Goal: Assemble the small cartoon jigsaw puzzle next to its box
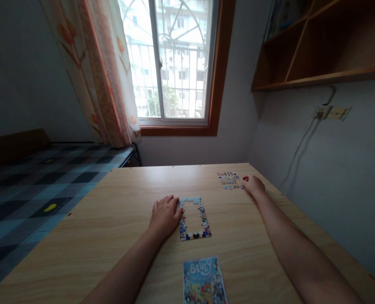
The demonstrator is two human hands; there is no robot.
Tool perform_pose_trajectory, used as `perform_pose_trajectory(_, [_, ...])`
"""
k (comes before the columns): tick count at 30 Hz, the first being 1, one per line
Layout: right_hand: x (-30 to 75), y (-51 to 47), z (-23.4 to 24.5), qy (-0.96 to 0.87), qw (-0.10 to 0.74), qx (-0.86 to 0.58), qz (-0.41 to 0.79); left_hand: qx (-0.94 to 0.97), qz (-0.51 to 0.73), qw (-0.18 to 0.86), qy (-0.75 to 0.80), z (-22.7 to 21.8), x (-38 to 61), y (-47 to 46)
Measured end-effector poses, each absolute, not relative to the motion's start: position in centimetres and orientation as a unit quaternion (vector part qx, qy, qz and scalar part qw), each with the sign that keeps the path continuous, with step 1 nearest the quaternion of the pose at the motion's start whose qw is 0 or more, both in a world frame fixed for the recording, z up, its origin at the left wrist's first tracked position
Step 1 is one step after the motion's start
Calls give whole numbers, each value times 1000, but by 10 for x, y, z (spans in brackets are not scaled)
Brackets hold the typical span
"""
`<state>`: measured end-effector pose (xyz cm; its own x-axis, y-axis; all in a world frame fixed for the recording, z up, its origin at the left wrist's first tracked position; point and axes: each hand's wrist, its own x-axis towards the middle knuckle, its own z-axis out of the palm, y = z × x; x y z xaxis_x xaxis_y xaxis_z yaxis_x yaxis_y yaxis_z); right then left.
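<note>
A jigsaw border lies on the wooden table, joined around all sides with bare wood showing through its middle. My left hand rests palm down at its left edge, fingers stretched out and the thumb touching the border. Farther back on the right, loose jigsaw pieces lie spread in several rows. At their right end my right hand is closed in a pinch, with a small dark jigsaw piece at the fingertips, partly hidden.
A picture sheet or box lid marked "Bluey" lies near the table's front. Left of the table stands a bed with a checked cover. A wall shelf and a socket with a cable are at the right.
</note>
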<state>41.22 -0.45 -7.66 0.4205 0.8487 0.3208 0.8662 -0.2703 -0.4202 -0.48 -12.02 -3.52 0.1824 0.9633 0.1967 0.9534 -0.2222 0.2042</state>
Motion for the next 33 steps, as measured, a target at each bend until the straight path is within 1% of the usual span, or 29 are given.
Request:
perform_pose_trajectory(4, [410,-7,-69,-530,305,-791,-10,768,141,19,625,-34,-4,-121])
perform_pose_trajectory(6, [405,-7,-59,-528,365,-767,-12,767,138,19,626,-33,-4,-122])
perform_pose_trajectory(8, [394,-7,-45,-533,456,-713,10,767,138,18,626,-33,-4,-123])
perform_pose_trajectory(10, [374,-9,-29,-539,534,-644,95,767,142,16,625,-34,-4,-122])
perform_pose_trajectory(12, [348,-15,-16,-543,573,-553,265,769,146,14,622,-35,-5,-122])
perform_pose_trajectory(13, [334,-19,-11,-537,580,-505,348,770,147,13,621,-35,-5,-122])
perform_pose_trajectory(14, [320,-24,-7,-527,576,-465,417,770,148,13,620,-36,-6,-122])
perform_pose_trajectory(16, [292,-34,-6,-515,544,-408,522,770,149,16,621,-36,-6,-122])
perform_pose_trajectory(17, [280,-39,-7,-512,523,-391,557,769,150,18,621,-36,-6,-122])
perform_pose_trajectory(19, [260,-47,-13,-507,491,-390,592,768,150,22,622,-36,-6,-122])
perform_pose_trajectory(24, [238,-56,-26,-526,423,-436,595,770,152,28,620,-36,-5,-123])
perform_pose_trajectory(30, [233,-62,-28,-573,343,-449,594,770,160,28,617,-37,-5,-124])
perform_pose_trajectory(33, [231,-64,-29,-603,325,-452,571,771,163,28,615,-37,-5,-124])
